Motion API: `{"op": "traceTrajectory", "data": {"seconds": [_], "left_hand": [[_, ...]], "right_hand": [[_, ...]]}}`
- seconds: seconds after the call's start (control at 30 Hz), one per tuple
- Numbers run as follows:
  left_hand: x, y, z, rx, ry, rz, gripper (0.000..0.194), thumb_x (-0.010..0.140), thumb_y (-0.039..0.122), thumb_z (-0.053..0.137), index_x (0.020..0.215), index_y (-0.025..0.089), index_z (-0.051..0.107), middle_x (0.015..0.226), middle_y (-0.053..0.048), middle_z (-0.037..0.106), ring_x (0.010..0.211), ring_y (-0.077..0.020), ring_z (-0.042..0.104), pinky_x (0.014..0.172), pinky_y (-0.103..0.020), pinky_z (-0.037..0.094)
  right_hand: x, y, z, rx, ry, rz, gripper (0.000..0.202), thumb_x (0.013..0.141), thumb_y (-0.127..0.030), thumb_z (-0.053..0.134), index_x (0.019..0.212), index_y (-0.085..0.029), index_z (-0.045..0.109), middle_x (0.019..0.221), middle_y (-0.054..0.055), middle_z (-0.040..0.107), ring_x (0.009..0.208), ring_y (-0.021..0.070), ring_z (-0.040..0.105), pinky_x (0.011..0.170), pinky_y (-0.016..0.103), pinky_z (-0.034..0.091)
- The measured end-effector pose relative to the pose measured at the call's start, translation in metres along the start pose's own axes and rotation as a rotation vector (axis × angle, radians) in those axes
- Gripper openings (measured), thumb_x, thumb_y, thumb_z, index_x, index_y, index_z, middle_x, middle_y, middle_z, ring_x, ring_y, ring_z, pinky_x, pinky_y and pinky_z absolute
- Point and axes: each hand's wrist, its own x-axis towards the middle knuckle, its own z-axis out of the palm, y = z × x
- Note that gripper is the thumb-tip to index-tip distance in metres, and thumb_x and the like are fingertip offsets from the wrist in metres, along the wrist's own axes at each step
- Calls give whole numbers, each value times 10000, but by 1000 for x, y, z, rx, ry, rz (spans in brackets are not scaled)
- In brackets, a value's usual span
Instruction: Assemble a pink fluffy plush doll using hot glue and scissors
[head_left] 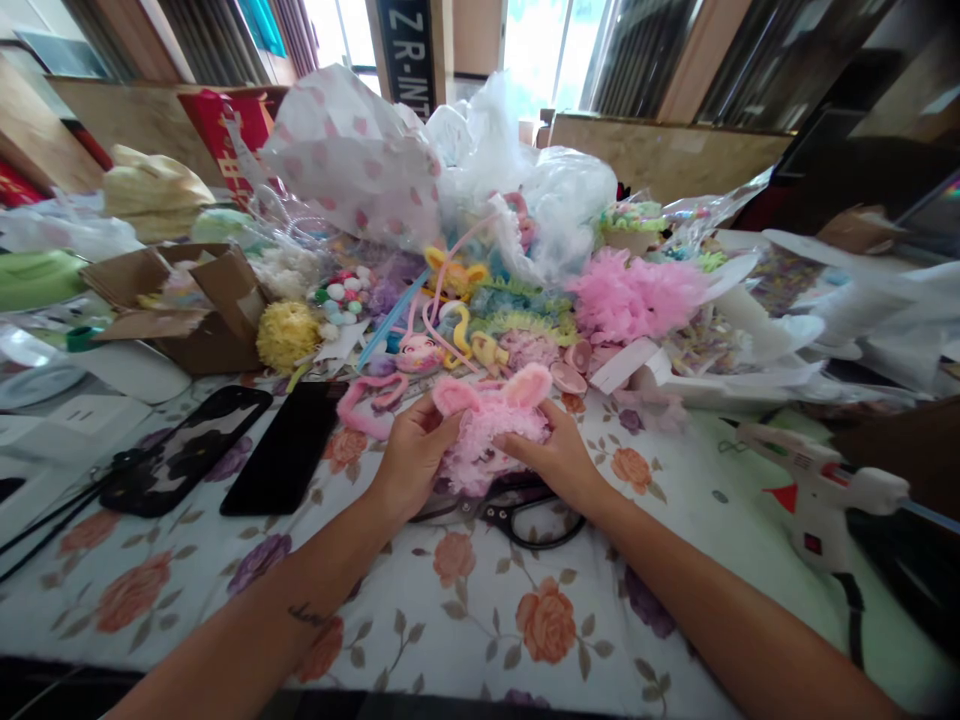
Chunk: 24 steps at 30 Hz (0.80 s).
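Between my two hands is a fluffy pink doll head [480,455] with two fuzzy pink ears standing up from its top. My left hand [411,455] grips its left side, thumb pressed on the front. On the other side my right hand [566,455] holds it, with the thumb lying across the fluff. Part of a face shows through the pink trim; the rest is covered. Just under it, black-handled scissors [536,540] lie on the flowered tablecloth [420,620]. A fuzzy pink strip [360,405] curls beside my left hand.
On the left lie a black phone [281,455] and a patterned phone case [187,450], near a cardboard box [180,320]. A glue gun [825,490] stands at right. Behind are a yellow pompom [287,337], pink fluff [634,295] and plastic bags [360,160].
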Motion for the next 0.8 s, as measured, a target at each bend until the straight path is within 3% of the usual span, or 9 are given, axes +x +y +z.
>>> {"op": "traceTrajectory", "data": {"seconds": [0.5, 0.8], "left_hand": [[2, -5, -4, 41, 21, 4, 314, 623, 250, 827, 909, 172, 726, 737, -3, 722, 526, -96, 595, 500, -198, 450], [1, -1, 0, 11, -6, -12, 338, 598, 256, 842, 900, 161, 725, 811, -38, 744, 698, -166, 678, 603, -235, 526]], "right_hand": [[0, 1, 0, 5, 1, -1, 456, 639, -430, 791, 1001, -187, 658, 928, 42, 705, 862, 226, 639, 775, 339, 510], [0, -3, 0, 11, -2, 20, 418, 634, -404, 784, 966, -185, 657, 868, 30, 692, 809, 210, 624, 740, 329, 506]]}}
